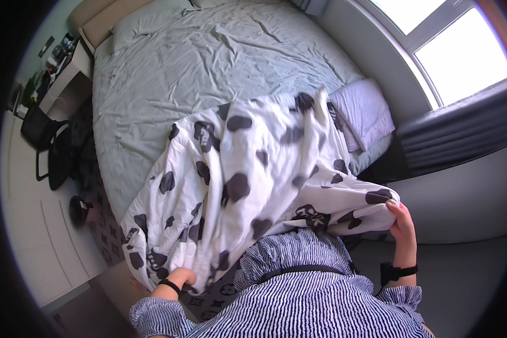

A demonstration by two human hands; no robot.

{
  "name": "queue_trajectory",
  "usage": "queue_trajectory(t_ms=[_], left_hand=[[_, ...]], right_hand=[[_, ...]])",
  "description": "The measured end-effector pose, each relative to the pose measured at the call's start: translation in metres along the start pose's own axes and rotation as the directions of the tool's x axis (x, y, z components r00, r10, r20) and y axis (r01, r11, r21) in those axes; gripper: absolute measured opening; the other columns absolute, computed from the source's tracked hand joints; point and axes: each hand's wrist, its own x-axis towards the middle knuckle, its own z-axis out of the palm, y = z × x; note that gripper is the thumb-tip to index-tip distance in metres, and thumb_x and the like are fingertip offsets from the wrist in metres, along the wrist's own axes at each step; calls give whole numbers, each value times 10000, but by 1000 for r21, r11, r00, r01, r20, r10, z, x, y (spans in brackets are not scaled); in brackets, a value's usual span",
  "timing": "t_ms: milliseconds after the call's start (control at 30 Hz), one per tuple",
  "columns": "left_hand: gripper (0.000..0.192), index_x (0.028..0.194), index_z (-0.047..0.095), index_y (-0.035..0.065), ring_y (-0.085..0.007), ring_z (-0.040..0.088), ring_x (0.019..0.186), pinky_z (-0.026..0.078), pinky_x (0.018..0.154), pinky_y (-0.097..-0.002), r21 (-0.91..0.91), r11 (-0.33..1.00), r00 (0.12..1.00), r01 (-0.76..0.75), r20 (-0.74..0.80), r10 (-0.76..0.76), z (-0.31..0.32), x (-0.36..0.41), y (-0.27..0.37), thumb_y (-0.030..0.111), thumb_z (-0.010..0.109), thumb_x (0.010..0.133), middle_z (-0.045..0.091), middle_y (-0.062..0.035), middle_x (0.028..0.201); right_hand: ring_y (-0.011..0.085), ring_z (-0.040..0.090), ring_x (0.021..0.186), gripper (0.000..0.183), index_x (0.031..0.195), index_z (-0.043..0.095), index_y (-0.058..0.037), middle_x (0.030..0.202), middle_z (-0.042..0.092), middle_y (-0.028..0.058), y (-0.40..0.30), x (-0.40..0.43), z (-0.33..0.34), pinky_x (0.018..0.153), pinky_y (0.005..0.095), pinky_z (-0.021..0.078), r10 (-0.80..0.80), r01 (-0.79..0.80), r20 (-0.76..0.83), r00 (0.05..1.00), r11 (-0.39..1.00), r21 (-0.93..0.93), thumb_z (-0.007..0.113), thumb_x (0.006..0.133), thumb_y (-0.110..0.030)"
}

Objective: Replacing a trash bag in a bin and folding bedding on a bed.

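Note:
A white blanket with dark cow-like patches (253, 160) spreads in loose folds over the foot of the bed and hangs down in front of me. My left hand (183, 276) grips its near left edge, the fingers partly buried in the cloth. At the right, my right hand (400, 217) pinches a corner of the same blanket, which is pulled out sideways. Beneath and beyond it lies a wrinkled pale green bed sheet (173, 88). A folded lilac cloth (365, 112) rests on the bed's right edge, beside the blanket.
Pillows (152, 21) lie by the beige headboard (99, 19). To the left are a black chair (53, 145), a desk with small items (74, 65) and white cabinets (38, 228). A patterned rug (207, 302) shows below. A window (460, 55) is at the right.

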Motion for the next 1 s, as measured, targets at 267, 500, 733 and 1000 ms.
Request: queue_trajectory(t_ms=[267,500,733,1000], left_hand=[[329,1122,629,141,-158,564,669,474,653,-300,-586,694,461,-417,-795,-394,-103,-27,43,140,618,794,605,-70,718],[573,1280,502,122,-269,535,1091,440,919,-344,-141,674,101,-725,-990,-98,-235,-58,202,169,698,744,546,-117,1213],[475,1223,557,88,-202,601,953,471,850,-303,-522,489,426,-699,-853,-302,-200,-22,232,119,687,767,636,-90,1075],[547,1261,527,95,-179,620,883,497,811,-316,-583,398,514,-708,-812,-274,-186,2,256,168,726,756,655,-96,1033]], right_hand=[[186,629,885,218,1047,586,10,974,643,85,-19,103,85,784,315,515,239,-211,349,906,970,-118,583,884,-134],[268,462,1211,716,1409,263,15,1351,438,174,23,148,197,1018,358,369,323,-108,692,645,936,-336,637,873,-277],[364,367,1266,966,1418,292,-112,1387,383,195,122,258,93,1019,420,363,296,381,365,883,3,-924,789,627,-358],[310,624,917,393,1005,645,-83,953,659,149,153,261,95,785,405,500,327,521,484,812,-31,-853,721,693,-309]])
